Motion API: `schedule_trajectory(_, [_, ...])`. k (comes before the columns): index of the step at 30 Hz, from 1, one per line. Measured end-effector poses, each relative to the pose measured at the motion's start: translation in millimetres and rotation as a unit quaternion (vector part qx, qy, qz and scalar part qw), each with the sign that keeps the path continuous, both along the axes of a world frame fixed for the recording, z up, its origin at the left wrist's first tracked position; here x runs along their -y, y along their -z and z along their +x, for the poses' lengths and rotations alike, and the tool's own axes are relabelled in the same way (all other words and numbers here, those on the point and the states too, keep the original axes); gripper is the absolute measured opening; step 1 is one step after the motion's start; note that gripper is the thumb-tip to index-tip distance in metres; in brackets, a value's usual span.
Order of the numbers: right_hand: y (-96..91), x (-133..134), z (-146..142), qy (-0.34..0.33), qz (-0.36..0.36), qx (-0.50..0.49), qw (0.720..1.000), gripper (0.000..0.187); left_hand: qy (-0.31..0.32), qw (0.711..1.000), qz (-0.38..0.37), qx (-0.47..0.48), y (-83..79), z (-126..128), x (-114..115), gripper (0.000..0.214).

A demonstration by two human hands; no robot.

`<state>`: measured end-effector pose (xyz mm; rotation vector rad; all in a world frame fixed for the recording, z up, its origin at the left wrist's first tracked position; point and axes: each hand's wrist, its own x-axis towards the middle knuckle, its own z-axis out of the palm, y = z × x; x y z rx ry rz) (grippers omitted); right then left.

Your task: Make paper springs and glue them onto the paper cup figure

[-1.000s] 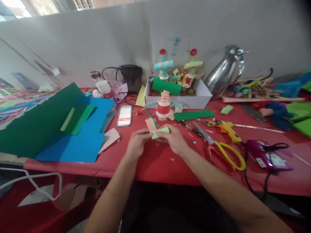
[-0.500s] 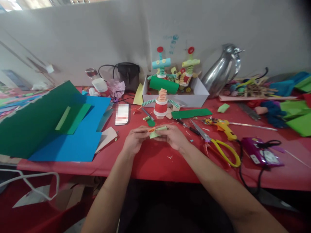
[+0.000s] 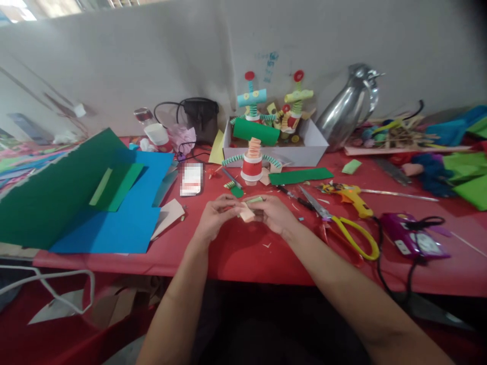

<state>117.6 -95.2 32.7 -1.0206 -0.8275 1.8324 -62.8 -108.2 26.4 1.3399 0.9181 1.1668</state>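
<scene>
Above the red table, my left hand [image 3: 213,219] and my right hand [image 3: 277,215] meet at a small folded paper strip. Its pale peach face [image 3: 247,213] shows between the fingertips, and a light green part [image 3: 255,199] lies against my right fingers. Both hands are closed in a pinch on this paper; the fingers hide some of it. Just beyond stands a red and white paper cup figure [image 3: 251,167] with pleated teal arms and a peach pleated stack on top. A dark green strip [image 3: 300,176] lies to its right.
Yellow-handled scissors [image 3: 355,238], a yellow glue gun [image 3: 352,197] and a purple corded box [image 3: 413,235] lie on the right. Behind, a white box [image 3: 276,157] holds finished paper figures beside a steel jug [image 3: 346,109]. Blue card [image 3: 110,230] and green board [image 3: 57,197] fill the left.
The folded paper has turned between my fingers: its pale peach face now shows toward me, where light green and a bit of orange showed before. Both hands keep nearly the same place.
</scene>
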Motion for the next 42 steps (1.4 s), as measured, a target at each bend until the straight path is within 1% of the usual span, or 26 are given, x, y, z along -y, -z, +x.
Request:
schedule_trajectory(3, [-0.3,-1.0,0.3,0.014,0.013,-0.008,1.000,0.013,-0.028,0.999,0.015,-0.042,3.1,2.9,0.7,0.020])
schedule_trajectory(6, [-1.5,-0.5,0.6,0.001,0.032,-0.011,0.999,0.025,-0.050,0.996,0.029,-0.064,4.9,4.1,1.7,0.022])
schedule_trajectory(8, [-2.0,0.5,0.6,-0.009,0.051,0.006,0.999,0.032,-0.054,0.996,0.034,-0.063,4.5,4.3,2.6,0.022])
schedule_trajectory(11, [-0.2,1.4,-0.4,0.007,0.106,0.043,0.993,0.029,-0.044,0.999,0.007,-0.031,2.0,4.6,3.7,0.033])
schedule_trajectory(13, [3.3,1.3,-1.5,0.027,0.160,0.076,0.984,0.025,-0.034,0.999,-0.019,-0.024,0.8,4.9,3.8,0.041])
schedule_trajectory(15, [7.9,0.9,-2.7,0.046,0.202,0.121,0.971,0.023,-0.022,0.998,-0.034,-0.037,1.5,5.5,3.4,0.041])
schedule_trajectory(19, [16.0,-0.6,-4.0,0.086,0.230,0.201,0.948,0.026,-0.022,0.997,-0.013,-0.068,7.7,8.2,2.0,0.035])
schedule_trajectory(22, [16.7,-1.3,-4.1,0.104,0.249,0.241,0.932,0.031,-0.034,0.998,-0.007,-0.051,9.9,11.0,1.6,0.036])
schedule_trajectory(23, [15.8,-1.2,-4.3,0.109,0.246,0.234,0.934,0.031,-0.035,0.999,-0.017,-0.032,9.4,11.8,1.6,0.038])
schedule_trajectory(25, [13.1,-0.2,-5.4,0.096,0.220,0.178,0.954,0.032,-0.049,0.998,-0.041,0.018,7.3,13.0,1.5,0.042])
schedule_trajectory(27, [10.4,1.3,-7.0,0.055,0.188,0.105,0.975,0.045,-0.079,0.993,-0.066,0.065,5.0,13.4,1.0,0.043])
schedule_trajectory(28, [9.3,2.2,-7.9,0.039,0.179,0.084,0.980,0.051,-0.095,0.989,-0.075,0.087,4.2,13.4,0.8,0.044])
schedule_trajectory(29, [8.4,3.0,-8.6,0.029,0.177,0.077,0.981,0.052,-0.105,0.985,-0.084,0.105,3.5,13.1,0.6,0.045])
schedule_trajectory(31, [6.7,4.5,-9.4,0.021,0.189,0.085,0.978,0.044,-0.101,0.982,-0.100,0.125,2.5,12.5,0.7,0.047])
schedule_trajectory(34, [4.4,6.0,-8.4,0.013,0.212,0.113,0.971,0.034,-0.080,0.984,-0.110,0.116,1.2,11.8,2.1,0.041])
schedule_trajectory(39, [4.8,8.1,-6.1,0.009,0.248,0.169,0.954,0.028,-0.079,0.993,-0.072,0.052,3.1,11.9,3.1,0.034])
schedule_trajectory(42, [7.7,10.0,-6.0,0.066,0.274,0.220,0.934,0.027,-0.095,0.994,-0.052,0.028,7.0,12.2,2.1,0.033])
